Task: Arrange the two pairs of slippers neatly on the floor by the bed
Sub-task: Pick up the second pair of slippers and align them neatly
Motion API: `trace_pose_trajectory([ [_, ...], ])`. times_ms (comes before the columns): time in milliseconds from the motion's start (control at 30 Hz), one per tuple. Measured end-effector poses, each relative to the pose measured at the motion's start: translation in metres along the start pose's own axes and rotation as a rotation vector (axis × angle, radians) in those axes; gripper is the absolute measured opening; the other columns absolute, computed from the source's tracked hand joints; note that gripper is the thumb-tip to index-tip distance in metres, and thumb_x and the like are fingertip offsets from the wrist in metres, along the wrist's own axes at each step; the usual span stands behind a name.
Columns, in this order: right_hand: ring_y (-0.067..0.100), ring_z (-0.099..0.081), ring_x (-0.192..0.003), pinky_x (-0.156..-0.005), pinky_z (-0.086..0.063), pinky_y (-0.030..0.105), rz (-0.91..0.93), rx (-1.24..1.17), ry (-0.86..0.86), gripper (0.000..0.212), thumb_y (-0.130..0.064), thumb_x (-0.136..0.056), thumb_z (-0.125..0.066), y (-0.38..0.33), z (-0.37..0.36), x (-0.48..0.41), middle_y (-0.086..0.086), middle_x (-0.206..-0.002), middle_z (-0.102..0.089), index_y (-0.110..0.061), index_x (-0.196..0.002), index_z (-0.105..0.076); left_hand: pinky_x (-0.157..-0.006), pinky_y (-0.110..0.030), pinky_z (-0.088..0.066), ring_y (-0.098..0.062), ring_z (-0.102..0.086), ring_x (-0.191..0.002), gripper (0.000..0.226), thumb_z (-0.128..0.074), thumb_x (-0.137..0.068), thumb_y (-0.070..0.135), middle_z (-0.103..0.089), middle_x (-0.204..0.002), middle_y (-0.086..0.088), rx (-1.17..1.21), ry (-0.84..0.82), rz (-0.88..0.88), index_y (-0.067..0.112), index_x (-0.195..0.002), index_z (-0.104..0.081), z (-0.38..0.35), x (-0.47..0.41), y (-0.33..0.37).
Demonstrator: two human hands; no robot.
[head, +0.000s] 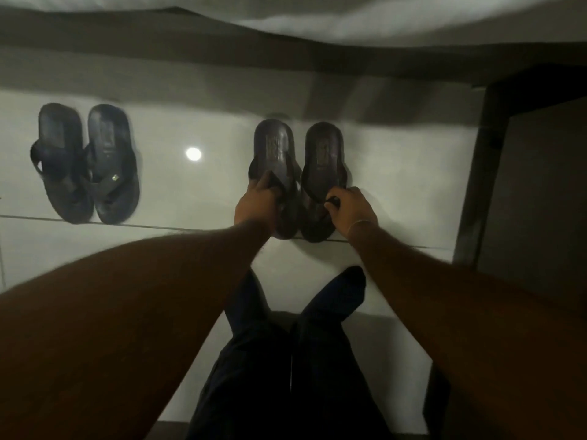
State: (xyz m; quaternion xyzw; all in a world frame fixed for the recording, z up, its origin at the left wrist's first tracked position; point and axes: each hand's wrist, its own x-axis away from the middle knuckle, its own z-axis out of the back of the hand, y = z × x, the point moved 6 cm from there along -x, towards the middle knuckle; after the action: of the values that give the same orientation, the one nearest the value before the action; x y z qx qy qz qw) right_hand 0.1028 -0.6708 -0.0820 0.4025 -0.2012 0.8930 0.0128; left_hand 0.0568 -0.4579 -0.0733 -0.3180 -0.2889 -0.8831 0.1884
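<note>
Two pairs of dark flip-flop slippers lie on the pale tiled floor in front of the bed. The left pair point(87, 163) sits side by side, heels toward the bed, untouched. In the right pair, my left hand point(257, 203) grips the strap of the left slipper point(274, 147). My right hand point(351, 208) pinches the strap of the right slipper point(324, 150). Both of these slippers rest close together on the floor, heels toward the bed, toes partly hidden under my hands.
The bed point(317, 23) with white bedding runs across the top, its dark base shadowing the floor. A dark bedside cabinet point(524, 173) stands at the right. My legs in dark trousers point(301, 344) are below the hands. A lamp reflection point(193, 154) glints between the pairs.
</note>
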Motion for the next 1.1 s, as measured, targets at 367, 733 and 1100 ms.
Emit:
trace_pose_trajectory([
  [367, 0.036, -0.066, -0.112, -0.101, -0.058, 0.045, -0.014, -0.026, 0.016, 0.012, -0.029, -0.100, -0.069, 0.000, 0.001, -0.009, 0.013, -0.127, -0.059, -0.024, -0.112, -0.069, -0.101, -0.041, -0.051, -0.021, -0.057, -0.125, 0.058, -0.054, -0.102, 0.027, -0.052, -0.156, 0.002, 0.451, -0.033, 0.111, 0.038, -0.158, -0.046, -0.001, -0.011, -0.004],
  [733, 0.032, -0.065, -0.115, -0.104, -0.056, 0.043, -0.051, -0.065, 0.019, 0.011, -0.032, -0.101, -0.068, 0.003, -0.001, -0.008, 0.010, -0.128, -0.060, -0.026, -0.110, -0.067, -0.107, -0.054, -0.055, -0.023, -0.060, -0.122, 0.058, -0.053, -0.090, 0.038, -0.057, -0.152, 0.004, 0.519, -0.097, 0.113, 0.052, -0.147, -0.047, -0.002, -0.012, -0.003],
  [1100, 0.034, -0.064, -0.118, -0.105, -0.055, 0.044, -0.067, -0.062, 0.012, 0.015, -0.033, -0.102, -0.067, 0.002, -0.002, -0.008, 0.011, -0.131, -0.059, -0.026, -0.115, -0.068, -0.103, -0.047, -0.056, -0.021, -0.061, -0.116, 0.050, -0.054, -0.101, 0.022, -0.060, -0.139, 0.008, 0.458, -0.081, 0.069, 0.040, -0.148, -0.051, 0.001, -0.011, -0.002],
])
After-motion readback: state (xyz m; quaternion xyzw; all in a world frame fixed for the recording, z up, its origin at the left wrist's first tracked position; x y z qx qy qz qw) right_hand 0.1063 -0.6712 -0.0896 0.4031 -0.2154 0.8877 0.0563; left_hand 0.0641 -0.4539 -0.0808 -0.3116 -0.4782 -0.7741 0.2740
